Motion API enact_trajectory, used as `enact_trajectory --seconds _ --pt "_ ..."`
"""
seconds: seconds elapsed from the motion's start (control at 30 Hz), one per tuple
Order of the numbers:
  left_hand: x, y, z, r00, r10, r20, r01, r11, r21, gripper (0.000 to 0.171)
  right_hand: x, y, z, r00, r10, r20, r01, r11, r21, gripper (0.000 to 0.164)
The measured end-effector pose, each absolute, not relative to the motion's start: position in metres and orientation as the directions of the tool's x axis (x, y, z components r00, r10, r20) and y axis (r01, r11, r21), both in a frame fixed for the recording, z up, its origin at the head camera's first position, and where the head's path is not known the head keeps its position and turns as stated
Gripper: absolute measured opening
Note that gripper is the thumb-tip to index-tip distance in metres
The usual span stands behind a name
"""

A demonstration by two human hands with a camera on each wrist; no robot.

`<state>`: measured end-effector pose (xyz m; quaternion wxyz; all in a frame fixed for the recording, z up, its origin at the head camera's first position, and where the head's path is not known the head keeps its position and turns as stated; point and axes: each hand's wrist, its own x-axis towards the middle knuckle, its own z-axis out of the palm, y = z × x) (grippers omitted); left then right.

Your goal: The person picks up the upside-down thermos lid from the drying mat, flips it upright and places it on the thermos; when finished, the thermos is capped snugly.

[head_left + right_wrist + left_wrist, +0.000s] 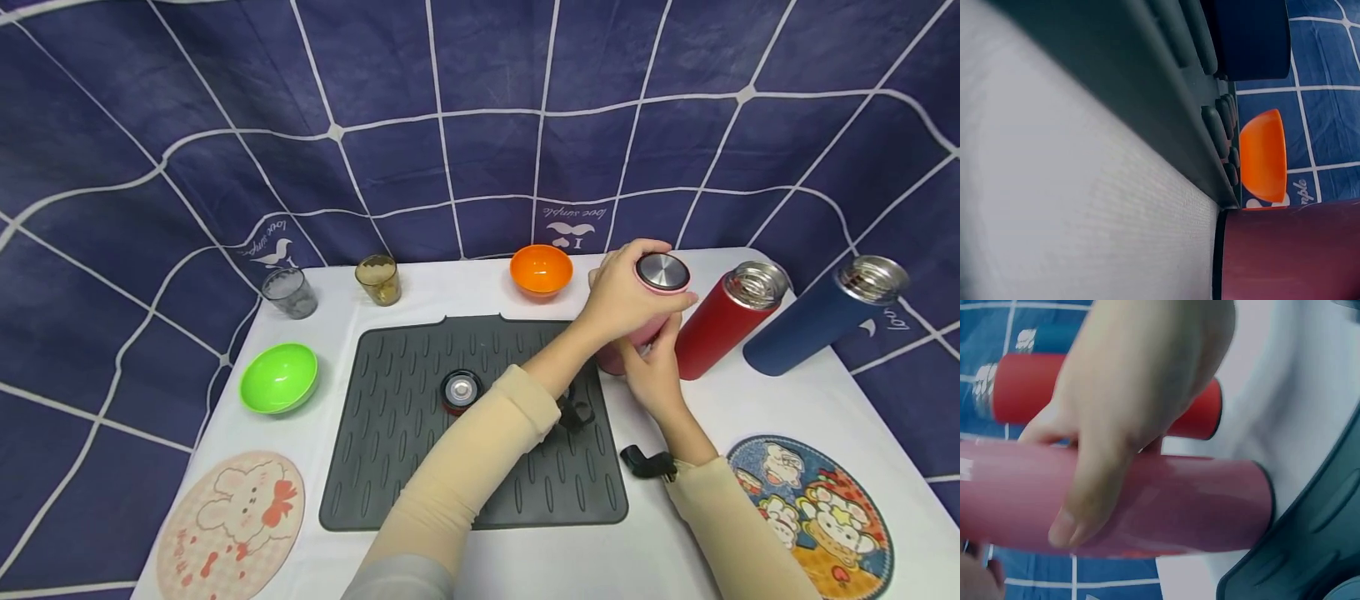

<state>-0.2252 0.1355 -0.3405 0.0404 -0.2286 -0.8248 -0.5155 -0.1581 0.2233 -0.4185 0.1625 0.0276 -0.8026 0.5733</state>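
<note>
A pink thermos bottle [651,330] with a steel-topped lid [663,272] stands on the white table, just right of the grey mat. My left hand [626,287] curls around its upper end at the lid, thumb reaching across the front. Lower down, my right hand [655,367] grips the bottle's body; the left wrist view shows this right hand [1116,425] with its thumb along the pink side. Only fingertips of my left hand [979,578] appear there, at the lower left corner. In the right wrist view, the pink bottle's lower part [1291,256] shows, without either hand.
A lidless red bottle [723,321] and a lidless blue one [821,317] stand to the right. On the mat [397,467] lies a round dark lid [461,390]. Bowls, orange [542,271] and green [279,379], two small glasses [378,281] and two round placemats [232,525] surround it.
</note>
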Motion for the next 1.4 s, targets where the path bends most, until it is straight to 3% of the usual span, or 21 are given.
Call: enact_trajectory --seconds 0.17,0.33,0.43,0.57,0.7,0.9,1.03,1.3,1.4 --pt "-0.229 0.130 -0.336 -0.882 0.422 0.208 0.339 0.264 0.903 0.064 -0.159 0.222 -0.419 -0.948 0.152 0.281 -0.217 0.339 -0.915 0.078" --pt "-0.221 0.141 -0.339 -0.931 0.309 0.194 0.298 0.334 0.894 0.072 -0.159 0.223 -0.420 -0.946 0.157 0.282 -0.219 0.329 -0.919 0.078" --pt "-0.221 0.142 -0.340 -0.932 0.294 0.211 0.316 0.382 0.868 0.066 -0.159 0.223 -0.420 -0.946 0.164 0.280 -0.212 0.340 -0.916 0.080" --pt "-0.232 0.132 -0.334 -0.882 0.437 0.177 0.345 0.341 0.875 0.056 -0.158 0.222 -0.420 -0.949 0.161 0.273 -0.206 0.339 -0.918 0.081" --pt "-0.236 0.125 -0.331 -0.845 0.523 0.115 0.307 0.295 0.905 0.059 -0.158 0.223 -0.421 -0.951 0.155 0.267 -0.205 0.330 -0.921 0.079" --pt "-0.219 0.141 -0.334 -0.921 0.320 0.224 0.359 0.467 0.808 0.076 -0.160 0.226 -0.425 -0.952 0.152 0.266 -0.203 0.339 -0.919 0.079" --pt "-0.212 0.148 -0.339 -0.928 0.206 0.311 0.373 0.538 0.756 0.068 -0.158 0.225 -0.421 -0.940 0.148 0.306 -0.239 0.353 -0.905 0.082" --pt "-0.208 0.153 -0.343 -0.920 0.151 0.362 0.386 0.518 0.763 0.060 -0.162 0.226 -0.414 -0.888 0.192 0.419 -0.365 0.263 -0.893 0.080" --pt "-0.209 0.154 -0.346 -0.917 0.149 0.370 0.393 0.494 0.776 0.060 -0.164 0.223 -0.408 -0.876 0.256 0.408 -0.335 0.285 -0.898 0.075"
